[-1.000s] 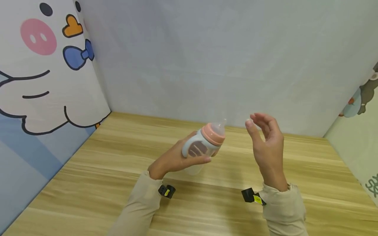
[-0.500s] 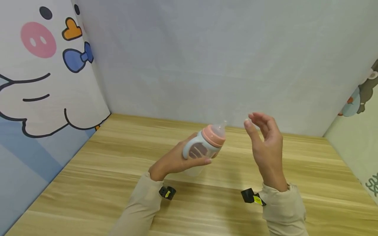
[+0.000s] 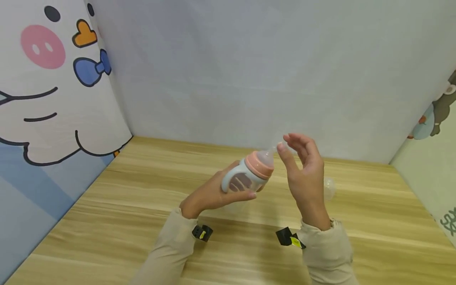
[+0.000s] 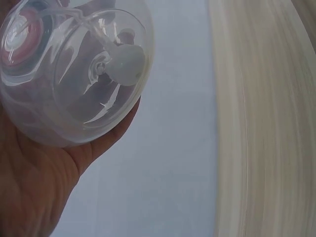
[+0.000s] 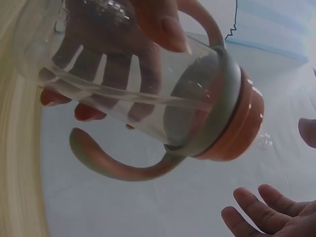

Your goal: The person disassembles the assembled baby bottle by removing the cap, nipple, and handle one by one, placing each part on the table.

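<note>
A baby bottle (image 3: 249, 174) with a salmon-pink collar and pale blue handles is held tilted above the table, its clear nipple pointing up and right. My left hand (image 3: 221, 192) grips the bottle round its body, thumb along the near side. Through the clear base in the left wrist view, a straw with a white weighted end (image 4: 126, 65) shows inside. My right hand (image 3: 306, 174) hovers just beyond the nipple (image 5: 265, 140), thumb and fingers loosely bent and apart. In the right wrist view a gap separates the right fingers (image 5: 264, 215) from the nipple.
A clear dome-shaped piece (image 3: 329, 189) rests on the wood-grain table (image 3: 142, 237), partly behind the right hand. A pale cloth wall (image 3: 249, 71) rises at the back edge. Printed cartoon panels (image 3: 46, 99) stand at the left and right sides.
My right hand has moved left, closer to the nipple, and the clear dome-shaped piece has come into sight behind it. The bottle and left hand have barely shifted.
</note>
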{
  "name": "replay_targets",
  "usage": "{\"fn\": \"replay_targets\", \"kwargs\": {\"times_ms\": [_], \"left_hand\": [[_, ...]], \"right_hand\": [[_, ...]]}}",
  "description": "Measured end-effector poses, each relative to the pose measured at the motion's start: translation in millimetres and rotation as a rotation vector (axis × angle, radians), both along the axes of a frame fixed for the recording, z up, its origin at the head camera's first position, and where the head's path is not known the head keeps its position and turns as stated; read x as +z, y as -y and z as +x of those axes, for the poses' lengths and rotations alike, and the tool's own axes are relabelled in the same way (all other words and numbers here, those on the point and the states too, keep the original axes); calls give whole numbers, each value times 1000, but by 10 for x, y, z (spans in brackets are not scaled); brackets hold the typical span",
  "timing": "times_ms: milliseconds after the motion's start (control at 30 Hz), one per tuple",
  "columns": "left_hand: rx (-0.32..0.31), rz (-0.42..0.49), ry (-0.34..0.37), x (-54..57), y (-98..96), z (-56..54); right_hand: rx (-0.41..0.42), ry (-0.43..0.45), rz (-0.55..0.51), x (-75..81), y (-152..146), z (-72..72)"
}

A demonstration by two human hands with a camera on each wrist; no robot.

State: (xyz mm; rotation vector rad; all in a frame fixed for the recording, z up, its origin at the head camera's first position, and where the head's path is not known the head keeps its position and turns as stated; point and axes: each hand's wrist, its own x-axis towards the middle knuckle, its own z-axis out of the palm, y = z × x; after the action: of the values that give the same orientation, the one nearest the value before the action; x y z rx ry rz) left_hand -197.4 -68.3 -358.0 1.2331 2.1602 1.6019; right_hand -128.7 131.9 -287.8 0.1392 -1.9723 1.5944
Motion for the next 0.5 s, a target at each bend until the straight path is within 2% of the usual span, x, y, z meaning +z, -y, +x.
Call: {"fn": "replay_targets", "kwargs": {"times_ms": [267, 500], "left_hand": [[-2, -11, 6, 5, 4, 24], [-34, -11, 9, 14, -14, 49]], "right_hand": [[40, 46, 92, -167, 153, -57], [103, 120, 67, -219, 240, -56]]}}
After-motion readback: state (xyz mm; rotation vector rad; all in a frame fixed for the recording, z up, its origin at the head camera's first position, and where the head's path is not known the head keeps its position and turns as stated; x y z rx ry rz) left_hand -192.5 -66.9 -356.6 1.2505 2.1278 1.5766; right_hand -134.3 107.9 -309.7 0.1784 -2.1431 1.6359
